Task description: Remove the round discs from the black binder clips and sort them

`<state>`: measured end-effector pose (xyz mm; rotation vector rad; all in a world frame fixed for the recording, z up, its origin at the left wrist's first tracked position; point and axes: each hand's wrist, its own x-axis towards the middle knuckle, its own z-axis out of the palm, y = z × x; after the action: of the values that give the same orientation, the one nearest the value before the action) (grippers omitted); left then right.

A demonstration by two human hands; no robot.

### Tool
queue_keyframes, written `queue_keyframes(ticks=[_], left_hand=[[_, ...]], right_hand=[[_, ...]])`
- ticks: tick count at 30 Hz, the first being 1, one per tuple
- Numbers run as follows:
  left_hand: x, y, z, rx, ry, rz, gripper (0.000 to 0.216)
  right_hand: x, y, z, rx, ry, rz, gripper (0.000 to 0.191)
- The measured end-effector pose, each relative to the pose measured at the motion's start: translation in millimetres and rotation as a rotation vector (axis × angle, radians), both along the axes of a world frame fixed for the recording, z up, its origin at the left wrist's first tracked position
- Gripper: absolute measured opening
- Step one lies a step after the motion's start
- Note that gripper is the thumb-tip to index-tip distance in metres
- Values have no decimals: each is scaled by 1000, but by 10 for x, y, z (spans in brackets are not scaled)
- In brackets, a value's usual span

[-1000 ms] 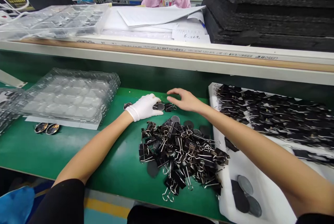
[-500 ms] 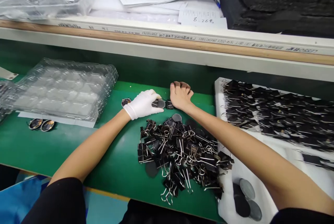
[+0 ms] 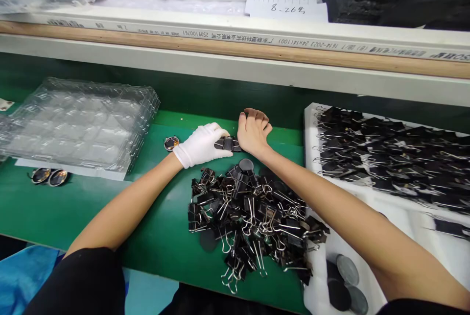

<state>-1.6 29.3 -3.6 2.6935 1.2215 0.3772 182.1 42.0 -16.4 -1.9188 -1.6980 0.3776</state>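
My left hand (image 3: 201, 144), in a white glove, is closed around black binder clips (image 3: 228, 143) at the back of the green table. A small dark disc seems to sit among these clips; its details are too small to tell. My bare right hand (image 3: 254, 131) is just right of them, fingers raised and apart, its heel at the end of the clips. Whether it presses on them is hidden. A round, metal-rimmed lens (image 3: 171, 143) lies left of the glove. In front of both hands is a heap of binder clips (image 3: 253, 212) with dark discs among them.
A stack of clear plastic trays (image 3: 81, 126) stands at left, with sunglasses (image 3: 49, 176) before it. At right, a white foam tray (image 3: 385, 197) holds rows of black clips and several discs (image 3: 347, 269). A white ledge (image 3: 220, 55) runs behind the table.
The view has tilted down slightly. The grey disc face seen earlier between my hands has given way to dark clips close together. Both hands have stayed almost in place.
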Motion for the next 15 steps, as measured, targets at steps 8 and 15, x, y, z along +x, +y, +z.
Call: queue_keyframes(ticks=[8, 15], left_hand=[[2, -5, -37, 3, 6, 30, 54], [-63, -106, 238, -281, -287, 54, 50]], right_hand=[[-43, 26, 22, -17, 72, -54, 45], [323, -226, 544, 209, 138, 651, 43]])
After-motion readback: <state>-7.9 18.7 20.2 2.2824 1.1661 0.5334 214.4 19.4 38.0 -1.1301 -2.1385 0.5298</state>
